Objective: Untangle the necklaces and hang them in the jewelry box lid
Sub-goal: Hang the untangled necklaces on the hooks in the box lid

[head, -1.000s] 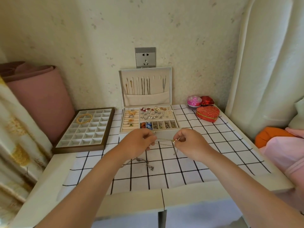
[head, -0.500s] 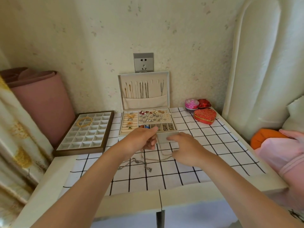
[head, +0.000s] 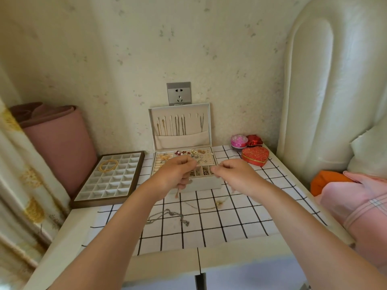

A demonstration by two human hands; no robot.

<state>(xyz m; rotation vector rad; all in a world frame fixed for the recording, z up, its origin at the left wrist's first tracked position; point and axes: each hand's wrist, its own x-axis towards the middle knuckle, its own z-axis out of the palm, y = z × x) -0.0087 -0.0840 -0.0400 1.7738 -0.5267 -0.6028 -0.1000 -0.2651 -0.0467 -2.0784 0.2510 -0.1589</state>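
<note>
The open jewelry box (head: 206,183) stands at the back of the table, its upright lid (head: 204,125) holding several hanging necklaces. My left hand (head: 177,174) and my right hand (head: 234,176) are raised side by side just in front of the box tray. Each pinches an end of a thin gold necklace (head: 219,203), whose loop and pendant sag onto the checked cloth (head: 230,218). A silver necklace (head: 167,215) lies loose on the cloth, below my left wrist.
A brown compartment tray (head: 109,185) with gold bangles (head: 107,165) sits at the left. A red heart box (head: 255,156), a pink round box (head: 239,141) and a small red box (head: 254,140) stand at the back right. Pink fabric (head: 356,197) lies off the right edge.
Both hands have lifted up and forward from over the cloth to the front of the box, carrying the gold necklace ends. The camera has tilted up.
</note>
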